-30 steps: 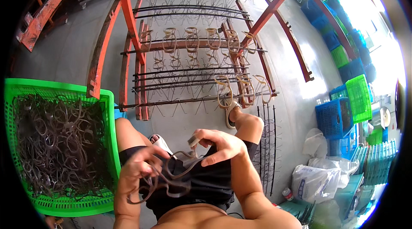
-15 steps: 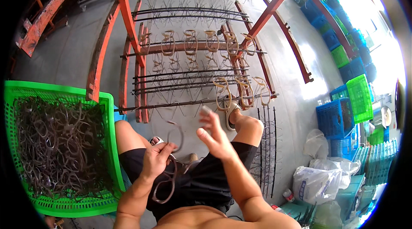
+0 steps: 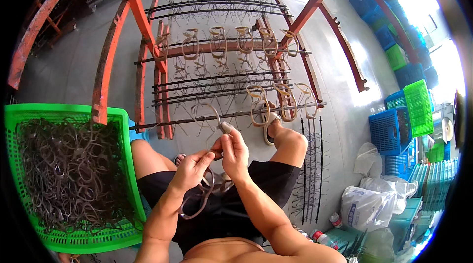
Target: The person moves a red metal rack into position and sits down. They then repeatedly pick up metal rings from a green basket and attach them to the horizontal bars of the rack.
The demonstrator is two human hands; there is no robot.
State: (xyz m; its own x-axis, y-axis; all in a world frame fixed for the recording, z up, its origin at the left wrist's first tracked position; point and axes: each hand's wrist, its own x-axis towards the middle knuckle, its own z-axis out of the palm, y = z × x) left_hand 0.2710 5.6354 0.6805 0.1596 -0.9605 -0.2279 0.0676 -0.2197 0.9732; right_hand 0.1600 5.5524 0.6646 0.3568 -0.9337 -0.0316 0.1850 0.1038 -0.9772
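Observation:
My left hand [image 3: 189, 170] and my right hand [image 3: 234, 155] meet over my lap, both closed in a pinch. Between them they hold a thin, grey-brown looped frame [image 3: 193, 111], shaped like an eyeglass front. One loop rises above my fingers and overlaps the lowest rack bar [image 3: 177, 121] in view; I cannot tell whether it touches. Below my left hand hangs another brownish loop [image 3: 182, 210], and whether it belongs to the same piece is unclear. A grey cover wraps a right fingertip. Several tan looped frames [image 3: 252, 113] hang on the same bar, further right.
At my left, a green plastic basket [image 3: 129, 164] holds a heap of dark looped frames [image 3: 69, 174]. Orange-red rack posts [image 3: 105, 61] stand ahead. Wired bars [image 3: 311, 174] lie right of my knee, with white plastic bags [image 3: 367, 206] and blue crates [image 3: 390, 132] beyond.
My right hand has come down and left from its spread, raised position and closed next to my left hand. The left hand and its looped frame have moved right; the upper loop sits higher.

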